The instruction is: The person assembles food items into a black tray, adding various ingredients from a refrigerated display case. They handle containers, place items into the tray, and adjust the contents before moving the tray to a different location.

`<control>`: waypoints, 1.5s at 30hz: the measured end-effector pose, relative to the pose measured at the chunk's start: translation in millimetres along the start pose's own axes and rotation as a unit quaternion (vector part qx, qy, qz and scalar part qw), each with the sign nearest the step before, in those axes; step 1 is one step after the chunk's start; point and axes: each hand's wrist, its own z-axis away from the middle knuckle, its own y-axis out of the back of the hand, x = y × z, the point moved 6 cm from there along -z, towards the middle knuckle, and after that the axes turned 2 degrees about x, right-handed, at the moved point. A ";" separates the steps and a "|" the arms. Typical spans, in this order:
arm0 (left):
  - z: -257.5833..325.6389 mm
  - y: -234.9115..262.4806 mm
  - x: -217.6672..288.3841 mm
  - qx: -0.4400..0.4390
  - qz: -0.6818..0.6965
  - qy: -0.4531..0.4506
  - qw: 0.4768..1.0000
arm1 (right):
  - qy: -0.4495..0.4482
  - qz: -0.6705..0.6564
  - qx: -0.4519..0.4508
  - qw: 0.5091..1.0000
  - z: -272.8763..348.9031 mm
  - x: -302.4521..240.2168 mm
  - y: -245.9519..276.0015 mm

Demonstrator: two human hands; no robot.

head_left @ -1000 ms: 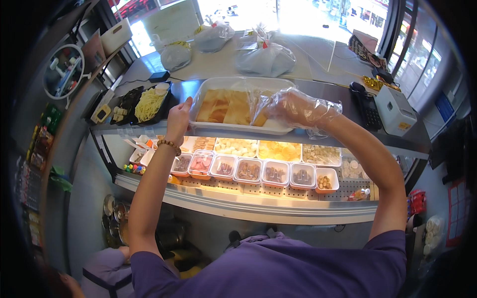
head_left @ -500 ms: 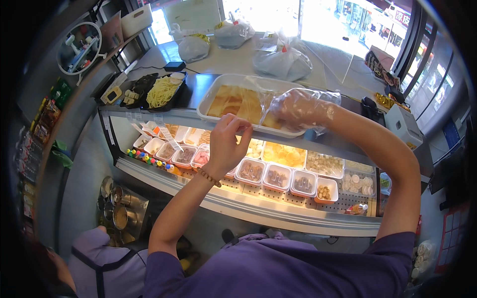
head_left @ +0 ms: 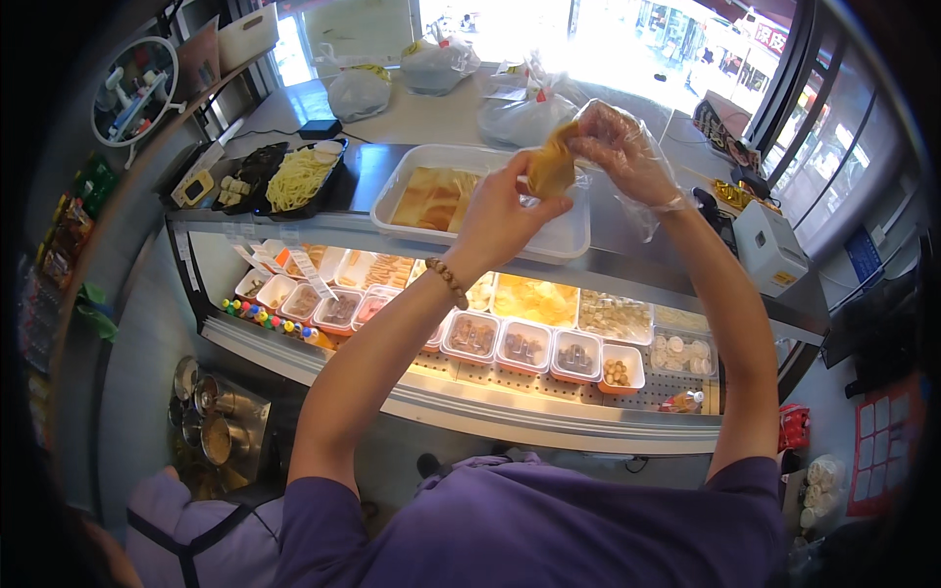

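Above the white tray point(head_left: 384, 218), both my hands hold a limp tan food sheet point(head_left: 552, 171) that looks like tofu skin. My bare left hand point(head_left: 508, 204), a beaded bracelet at its wrist, has its fingers closed on the sheet's lower left side. My right hand point(head_left: 622, 149), in a loose clear plastic glove, pinches the upper right part. More flat tan sheets point(head_left: 431, 196) lie in the tray's left part. Where the fingers press on the sheet is partly hidden.
Below the counter is a lit display case with food tubs point(head_left: 525, 345). A black tray of shredded food point(head_left: 302, 181) stands at left, tied plastic bags point(head_left: 524, 116) behind. At right sits a white box-shaped device point(head_left: 769, 250). A person in lavender point(head_left: 186, 529) is at lower left.
My right hand has risen out of the tray with a tan sheet. My left hand has moved right and taken hold of it. The clear film seen over the tray is no longer spread there.
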 end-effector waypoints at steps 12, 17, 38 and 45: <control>-16.0 -10.8 30.1 -0.050 0.272 -0.042 0.960 | -0.073 -0.225 0.304 0.923 29.8 -14.7 -4.0; 4.7 4.4 50.0 0.075 0.248 -0.002 0.966 | -0.028 -0.144 0.435 0.888 76.5 -30.4 -31.2; -9.8 -12.1 26.8 0.099 0.149 0.019 0.984 | -0.071 -0.029 0.224 0.972 74.9 -17.8 -58.4; -20.2 -7.6 9.1 0.032 0.518 0.114 0.847 | -0.182 -0.551 0.292 0.760 68.0 14.1 -42.0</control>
